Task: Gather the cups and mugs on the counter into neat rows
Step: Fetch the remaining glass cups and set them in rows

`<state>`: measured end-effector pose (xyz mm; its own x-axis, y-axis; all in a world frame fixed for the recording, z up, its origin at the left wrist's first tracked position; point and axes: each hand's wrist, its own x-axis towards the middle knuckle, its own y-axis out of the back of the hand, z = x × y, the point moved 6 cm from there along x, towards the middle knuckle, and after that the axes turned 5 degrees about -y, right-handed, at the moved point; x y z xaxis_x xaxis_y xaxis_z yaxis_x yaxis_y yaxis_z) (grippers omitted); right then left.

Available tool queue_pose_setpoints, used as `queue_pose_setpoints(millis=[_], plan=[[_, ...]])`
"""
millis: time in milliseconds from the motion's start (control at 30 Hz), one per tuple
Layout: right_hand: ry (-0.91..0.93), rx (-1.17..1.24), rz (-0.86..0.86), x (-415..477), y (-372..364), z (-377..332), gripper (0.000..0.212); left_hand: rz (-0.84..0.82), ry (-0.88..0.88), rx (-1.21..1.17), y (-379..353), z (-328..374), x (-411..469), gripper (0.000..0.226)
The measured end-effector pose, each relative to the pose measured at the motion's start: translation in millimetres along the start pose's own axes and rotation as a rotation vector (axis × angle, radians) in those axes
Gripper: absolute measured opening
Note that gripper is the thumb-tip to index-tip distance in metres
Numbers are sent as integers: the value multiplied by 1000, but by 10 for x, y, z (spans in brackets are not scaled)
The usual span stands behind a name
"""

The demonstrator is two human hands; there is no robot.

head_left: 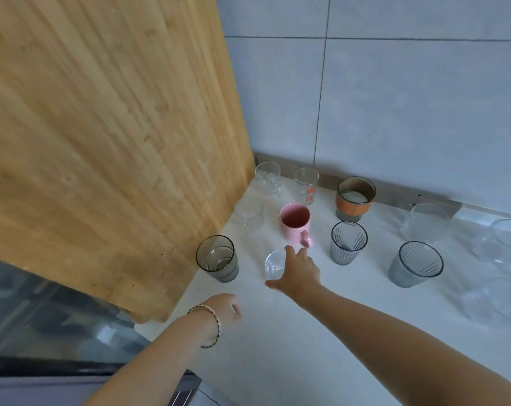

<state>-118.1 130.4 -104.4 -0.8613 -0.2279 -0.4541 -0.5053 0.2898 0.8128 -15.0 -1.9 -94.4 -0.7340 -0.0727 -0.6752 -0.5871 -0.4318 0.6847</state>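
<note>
Soft even daylight, slight blur, edges warped.

From where I stand, the only lettering is on the tall clear glass (306,186) at the back of the counter (263,347), close to the wall. It has two short lines of red print low on its side. Both are too blurred to read, and nothing else shows legible text.

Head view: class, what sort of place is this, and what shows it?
Probably a home kitchen: white counter against grey tiled wall, large bamboo chopping board propped upright, pink ceramic mug among glass tumblers.
</note>
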Motion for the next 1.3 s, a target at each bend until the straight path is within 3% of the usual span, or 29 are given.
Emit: queue_pose_setpoints(millis=[300, 500, 700, 833, 967, 1200, 1300], plan=[[-186, 129, -35, -122, -169, 134, 110, -82, -184, 96, -40, -45, 179, 8], [-323, 49, -191, -727, -61, 1053, 59, -141, -344, 296, -107, 468, 276, 10], [-578, 118, -144, -1693, 201, 2331, 48, -191, -559, 438, -416, 1685, 109, 28], [-735, 207, -35, -2510, 436, 3186, 45, -205, -745, 555, -846, 2727, -173, 9], [-876, 282, 106, -3403, 672, 4089, 42, -211, -897, 584, -1403, 3786, -600, 8], [-1049, 388, 240, -4896, 773, 5635, 40, -265, -980, 635, -2664, 5285, -1340, 14], [-1084, 392, 277, -5358, 821, 6164, 39, -270, -984, 658, -3075, 5805, -1638, 33]])
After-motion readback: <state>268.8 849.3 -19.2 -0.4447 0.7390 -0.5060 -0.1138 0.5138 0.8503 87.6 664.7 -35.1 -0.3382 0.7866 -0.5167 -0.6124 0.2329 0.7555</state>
